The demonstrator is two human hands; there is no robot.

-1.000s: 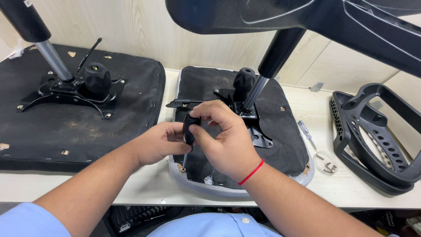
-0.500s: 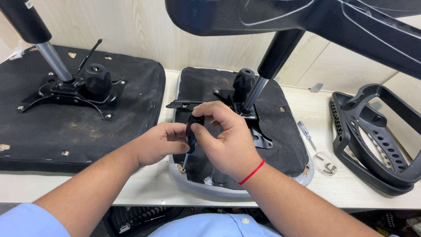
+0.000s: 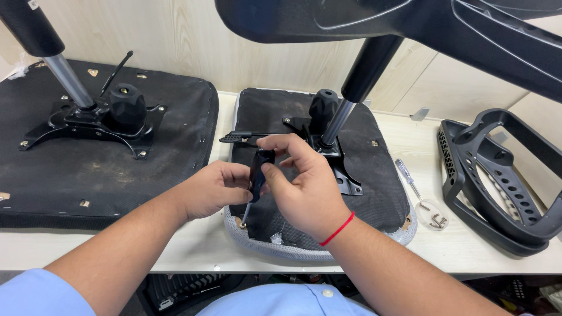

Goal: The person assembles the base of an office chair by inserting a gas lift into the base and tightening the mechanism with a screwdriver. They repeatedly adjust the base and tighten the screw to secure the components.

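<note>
An upturned black chair seat [image 3: 374, 193] lies on the table in front of me, its metal mechanism plate and gas cylinder [image 3: 336, 123] pointing up. Both my hands hold a black-handled screwdriver [image 3: 257, 169] upright over the seat's front left corner. My left hand [image 3: 216, 190] wraps the lower handle. My right hand [image 3: 301, 181] pinches the top of the handle. The metal tip rests on a screw [image 3: 242, 225] near the seat's edge.
A second upturned seat [image 3: 58, 175] with its own cylinder lies at the left. Black plastic armrest frames [image 3: 497, 181] sit at the right. A clear-handled screwdriver [image 3: 408, 177] and a small clear dish of screws [image 3: 433, 217] lie between. A chair base [image 3: 410, 23] hangs overhead.
The screwdriver has tilted more upright and its tip now sits on the corner screw. My right fingers have shifted around the handle top.
</note>
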